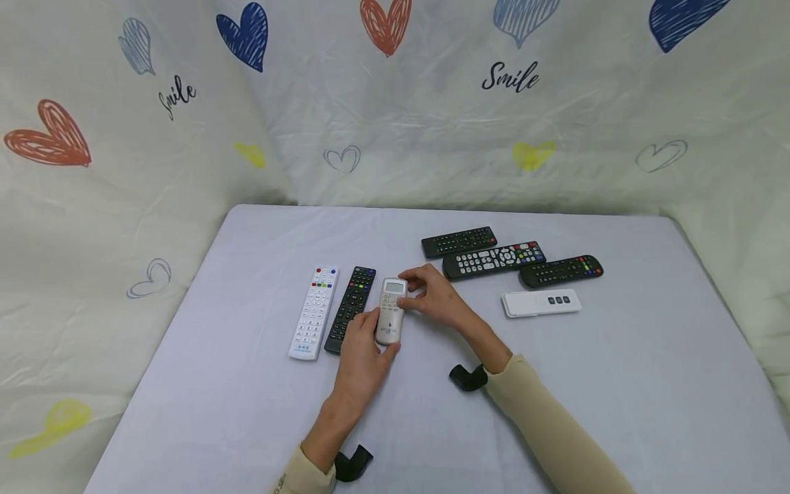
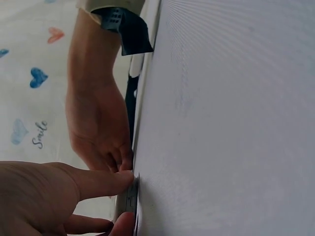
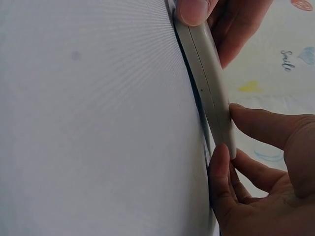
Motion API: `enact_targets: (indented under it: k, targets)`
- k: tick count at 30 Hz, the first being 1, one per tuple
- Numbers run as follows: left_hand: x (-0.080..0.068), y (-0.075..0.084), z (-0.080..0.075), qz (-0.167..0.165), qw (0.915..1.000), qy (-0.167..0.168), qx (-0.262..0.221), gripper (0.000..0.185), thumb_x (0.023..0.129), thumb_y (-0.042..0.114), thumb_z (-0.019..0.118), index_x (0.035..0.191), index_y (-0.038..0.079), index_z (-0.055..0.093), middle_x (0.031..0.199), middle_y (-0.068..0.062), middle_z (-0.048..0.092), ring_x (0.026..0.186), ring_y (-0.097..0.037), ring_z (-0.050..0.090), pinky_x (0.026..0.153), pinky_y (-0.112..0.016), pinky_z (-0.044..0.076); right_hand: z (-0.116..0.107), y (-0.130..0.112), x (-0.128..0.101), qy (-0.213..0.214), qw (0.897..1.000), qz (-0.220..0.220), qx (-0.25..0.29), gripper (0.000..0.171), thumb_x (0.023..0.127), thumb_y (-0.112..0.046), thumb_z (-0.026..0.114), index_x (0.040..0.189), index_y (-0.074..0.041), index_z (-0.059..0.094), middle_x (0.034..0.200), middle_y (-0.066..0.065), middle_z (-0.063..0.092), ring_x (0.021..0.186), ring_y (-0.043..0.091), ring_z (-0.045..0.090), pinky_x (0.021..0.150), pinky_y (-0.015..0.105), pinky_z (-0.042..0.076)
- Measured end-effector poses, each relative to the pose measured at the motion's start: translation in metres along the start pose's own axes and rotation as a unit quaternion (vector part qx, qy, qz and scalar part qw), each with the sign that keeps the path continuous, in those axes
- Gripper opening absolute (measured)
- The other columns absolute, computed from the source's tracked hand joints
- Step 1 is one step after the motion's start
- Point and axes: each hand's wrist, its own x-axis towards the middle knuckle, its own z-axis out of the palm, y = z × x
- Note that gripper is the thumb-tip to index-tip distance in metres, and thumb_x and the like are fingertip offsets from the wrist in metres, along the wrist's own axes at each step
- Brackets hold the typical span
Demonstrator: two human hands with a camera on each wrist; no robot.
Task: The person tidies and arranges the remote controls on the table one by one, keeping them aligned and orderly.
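Observation:
A small cream air conditioner remote [image 1: 390, 324] with a grey display lies in front of both hands, its display end pointing away from me. My left hand [image 1: 360, 357] grips its lower end, thumb at the near right corner and fingers along the left side. At the display end my right hand [image 1: 439, 299] pinches it, thumb on the face. In the right wrist view the remote [image 3: 209, 83] shows edge-on, close over the tabletop, between both hands' fingers. A black remote [image 1: 353, 302] lies just left of it, partly behind my left hand. Further left is a white remote [image 1: 313, 315].
Three black remotes, one [image 1: 459, 241] at the back, one [image 1: 494, 260] in the middle and one [image 1: 561, 271] to the right, lie staggered at the back right. A white remote [image 1: 542, 302] lies in front of them. Behind the white table [image 1: 648, 384] hangs a heart-print curtain [image 1: 432, 123].

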Motion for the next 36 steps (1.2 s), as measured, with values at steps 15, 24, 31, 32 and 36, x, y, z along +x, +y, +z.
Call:
enact_targets:
  k: [15,24,31,32,36]
  targets:
    - [0.0,0.003,-0.001,0.003,0.9999,-0.008,0.01,0.074,0.085,0.01,0.086,0.149,-0.004,0.051,0.147,-0.021,0.053,0.115,-0.026,0.058,0.086,-0.031,0.06,0.001,0.001,0.001,-0.004,1.0,-0.011,-0.023,0.051,0.09,-0.013,0.081,0.136,0.002,0.064,0.121,0.019,0.059,0.111,0.029,0.062,0.092,0.036,0.059]
    - [0.006,0.005,-0.003,0.024,0.9993,-0.012,0.027,0.083,0.083,0.01,0.087,0.152,-0.008,0.044,0.158,-0.027,0.042,0.145,-0.042,0.046,0.117,-0.054,0.045,0.002,0.004,0.003,0.003,1.0,-0.008,-0.025,0.051,0.089,-0.014,0.083,0.135,0.0,0.066,0.118,0.017,0.06,0.108,0.026,0.062,0.092,0.034,0.059]
    - [0.011,0.007,-0.006,0.007,0.9988,-0.041,0.024,0.089,0.083,0.009,0.087,0.156,-0.006,0.038,0.164,-0.026,0.034,0.152,-0.043,0.038,0.123,-0.053,0.038,0.001,0.005,0.001,0.004,1.0,-0.001,-0.023,0.051,0.089,-0.014,0.083,0.136,0.0,0.065,0.118,0.017,0.06,0.108,0.027,0.062,0.093,0.035,0.059]
    - [0.011,0.007,-0.006,0.006,0.9987,-0.044,0.024,0.089,0.083,0.009,0.087,0.156,-0.007,0.038,0.164,-0.027,0.034,0.152,-0.044,0.038,0.123,-0.054,0.038,0.002,0.005,0.001,0.004,1.0,0.0,-0.021,0.051,0.089,-0.014,0.083,0.136,0.0,0.065,0.118,0.017,0.06,0.109,0.027,0.062,0.093,0.035,0.059]
    - [0.011,0.007,-0.007,0.003,0.9986,-0.048,0.022,0.089,0.083,0.009,0.087,0.156,-0.008,0.038,0.164,-0.027,0.034,0.152,-0.044,0.037,0.123,-0.054,0.038,0.002,0.005,0.0,0.005,1.0,-0.001,-0.017,0.051,0.089,-0.014,0.083,0.135,0.0,0.065,0.118,0.018,0.06,0.109,0.028,0.063,0.094,0.037,0.059]
